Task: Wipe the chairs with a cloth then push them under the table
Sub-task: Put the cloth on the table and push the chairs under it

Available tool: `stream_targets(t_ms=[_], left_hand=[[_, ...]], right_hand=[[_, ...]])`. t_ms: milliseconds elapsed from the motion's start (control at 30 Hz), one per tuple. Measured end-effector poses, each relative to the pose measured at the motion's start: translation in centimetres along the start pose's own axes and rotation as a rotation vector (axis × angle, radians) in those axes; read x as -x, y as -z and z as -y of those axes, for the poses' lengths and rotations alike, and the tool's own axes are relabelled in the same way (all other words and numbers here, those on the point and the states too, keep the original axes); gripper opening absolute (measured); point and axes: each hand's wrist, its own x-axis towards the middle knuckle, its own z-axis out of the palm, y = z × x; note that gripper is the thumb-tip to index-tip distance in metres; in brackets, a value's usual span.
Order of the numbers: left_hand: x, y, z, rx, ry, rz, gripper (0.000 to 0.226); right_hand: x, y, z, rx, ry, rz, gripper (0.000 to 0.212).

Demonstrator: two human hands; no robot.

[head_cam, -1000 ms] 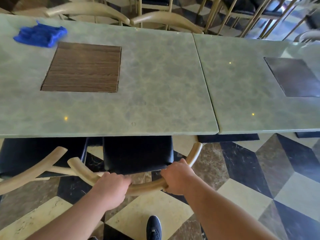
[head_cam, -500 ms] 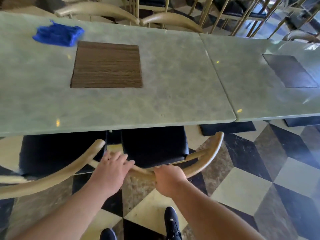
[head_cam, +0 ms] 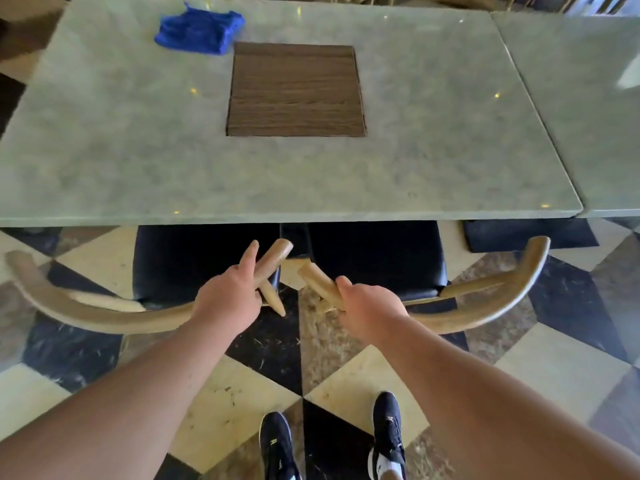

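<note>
Under the table (head_cam: 311,188), half-hidden chairs: left hand (head_cam: 227,301) and right hand (head_cam: 370,311) grip their backrests.

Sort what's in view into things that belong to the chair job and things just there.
Job: left chair, right chair, blue cloth, table, left hand, right hand.
Just there: neighbouring table, wooden inset panel.
</note>
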Motion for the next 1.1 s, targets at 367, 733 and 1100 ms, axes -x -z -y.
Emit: stream_targets(t_ms=[367,733,1100], left_hand=[[0.2,0.4,-0.9,-0.152,0.035,0.104,0.069],[-0.3,0.0,0.9,-0.094,-0.023,0.056,0.068],[1.2,-1.8,0.7,-0.138,-0.085,0.053,0.068]], right_hand=[[-2.3,1.8,0.6,-0.018,0.029,-0.101,0.028],[-2.4,0.3,2.0,-0.021,0.029,-0.072,0.029],[-2.3,1.1,1.3,-0.003,0.012,-0.103,0.029]])
